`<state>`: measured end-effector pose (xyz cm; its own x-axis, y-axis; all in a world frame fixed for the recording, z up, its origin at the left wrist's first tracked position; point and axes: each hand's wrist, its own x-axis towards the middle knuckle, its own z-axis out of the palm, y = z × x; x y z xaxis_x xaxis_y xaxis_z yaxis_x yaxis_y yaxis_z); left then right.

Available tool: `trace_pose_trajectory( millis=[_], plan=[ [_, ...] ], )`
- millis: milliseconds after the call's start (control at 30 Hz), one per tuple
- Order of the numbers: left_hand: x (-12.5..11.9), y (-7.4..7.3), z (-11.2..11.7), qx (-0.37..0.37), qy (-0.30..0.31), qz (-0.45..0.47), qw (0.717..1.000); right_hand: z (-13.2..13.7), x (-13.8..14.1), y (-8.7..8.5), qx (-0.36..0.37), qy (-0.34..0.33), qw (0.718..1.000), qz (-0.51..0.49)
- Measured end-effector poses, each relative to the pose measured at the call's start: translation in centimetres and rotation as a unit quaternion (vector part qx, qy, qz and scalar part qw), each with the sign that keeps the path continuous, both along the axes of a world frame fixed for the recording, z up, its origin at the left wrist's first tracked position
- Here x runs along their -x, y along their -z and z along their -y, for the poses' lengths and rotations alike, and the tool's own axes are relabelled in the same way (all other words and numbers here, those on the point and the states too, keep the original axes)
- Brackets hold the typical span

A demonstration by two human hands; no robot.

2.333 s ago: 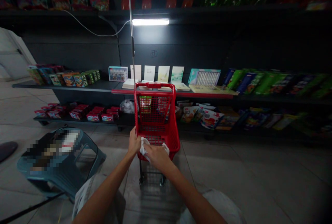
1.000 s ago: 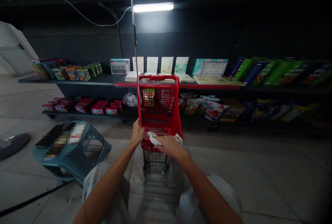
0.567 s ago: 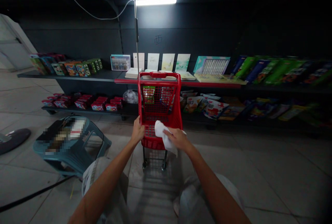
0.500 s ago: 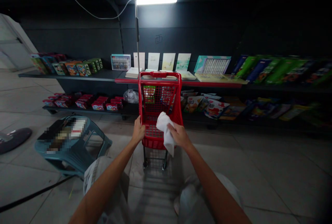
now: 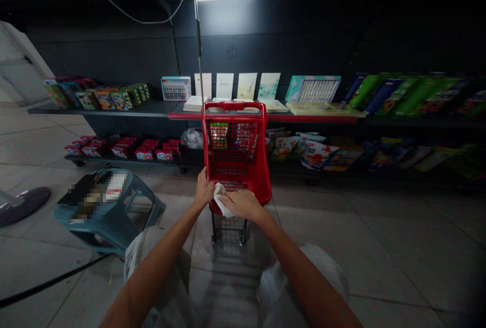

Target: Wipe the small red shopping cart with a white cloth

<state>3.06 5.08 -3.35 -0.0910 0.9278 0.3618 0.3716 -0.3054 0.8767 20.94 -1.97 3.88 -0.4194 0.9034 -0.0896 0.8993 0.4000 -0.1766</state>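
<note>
A small red shopping cart (image 5: 261,176) with mesh walls and a metal lower frame stands upright before me. My left hand (image 5: 204,189) is closed around the left side of its front rim. In my right hand (image 5: 241,202) is a white cloth (image 5: 224,205), pressed against the cart's front rim close to my left hand. The fingers of the right hand lie over the cloth and partly hide it and the rim.
Behind the cart runs a dark shelf unit (image 5: 132,107) with books (image 5: 225,86), snack bags (image 5: 319,155) and red boxes (image 5: 123,147). A grey-blue stool (image 5: 132,186) with blurred items stands to the left. A thin pole (image 5: 197,39) rises beside the cart. A black cable (image 5: 56,280) crosses the floor.
My right hand has moved the white cloth left and down, from over the cart's right part to the front rim beside my left hand. The left hand keeps its hold.
</note>
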Motion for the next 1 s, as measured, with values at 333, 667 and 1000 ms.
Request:
trace_pose_trajectory(
  millis=[333,667,1000],
  plan=[
    [0.0,-0.5,0.4,0.033,0.007,0.014,0.999,-2.0,-1.6,1.1,0.041,-0.018,0.988,-0.146],
    [1.1,-2.5,0.4,0.081,0.033,-0.017,0.996,-6.2,-2.9,2.4,0.128,0.175,0.787,-0.578],
    [2.3,-3.4,-1.4,0.094,-0.019,-0.058,0.994,-6.8,-0.4,2.1,0.201,-0.040,0.951,-0.231]
  ],
)
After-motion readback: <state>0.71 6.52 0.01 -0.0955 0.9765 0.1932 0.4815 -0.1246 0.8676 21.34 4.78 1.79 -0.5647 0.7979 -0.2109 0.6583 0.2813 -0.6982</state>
